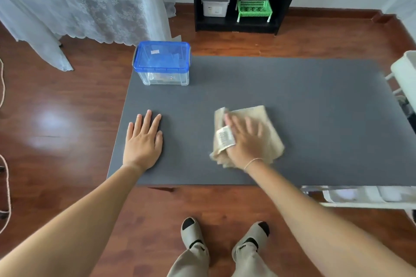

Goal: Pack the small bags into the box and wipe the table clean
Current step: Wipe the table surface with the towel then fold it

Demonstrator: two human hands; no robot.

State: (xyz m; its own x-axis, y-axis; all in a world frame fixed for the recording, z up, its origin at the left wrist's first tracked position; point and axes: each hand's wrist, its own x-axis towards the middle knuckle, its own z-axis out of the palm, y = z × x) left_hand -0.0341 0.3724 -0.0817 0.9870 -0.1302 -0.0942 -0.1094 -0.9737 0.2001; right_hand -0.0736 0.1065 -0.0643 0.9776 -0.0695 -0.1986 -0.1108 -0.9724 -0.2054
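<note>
one blurred right hand [244,139] flat on cloth [270,128], fingertips indistinct

Both bare arms reach forward. The left hand [143,141] lies flat, palm down, fingers straight and slightly spread. The right hand [244,139], blurred, presses down with fingers extended, a thin bracelet [253,161] at the wrist.

right hand [244,139] motion-blurred over the cloth [267,132], box [162,66] contents unclear, white rack [405,69] cut by frame edge
</note>
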